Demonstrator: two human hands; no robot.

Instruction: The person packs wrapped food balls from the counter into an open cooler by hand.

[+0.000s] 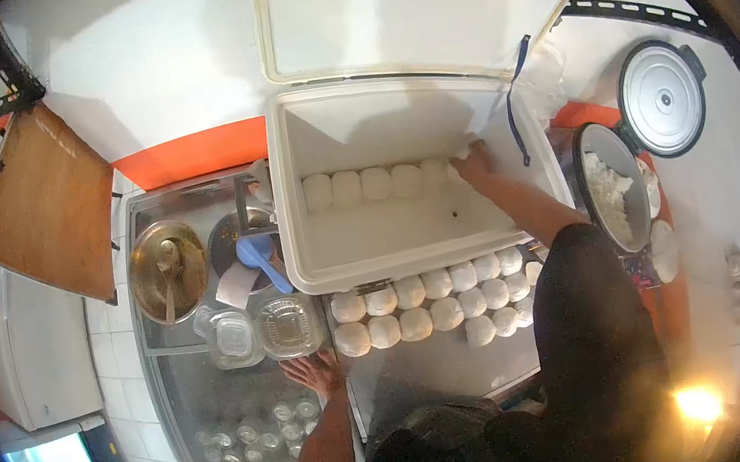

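My right hand (476, 164) reaches into an open white cooler box (411, 258), its fingers curled round a white rounded bundle (457, 169) at the right end of a row. More white bundles (376, 183) stand side by side along the box's back wall. My left hand (314, 372) rests flat with fingers spread on the glass-topped counter (232, 389), just below a clear plastic container (290, 326) and holding nothing. In front of the box, several similar white bundles (415, 324) lie in rows on a metal surface. What they are made of is hard to tell.
The cooler's lid (416, 10) stands raised behind. To the right, a pot of white rice (610, 190) has its round lid (662, 99) open. On the left are a metal bowl (154, 297) with a spoon (169, 281) and a blue scoop (258, 254).
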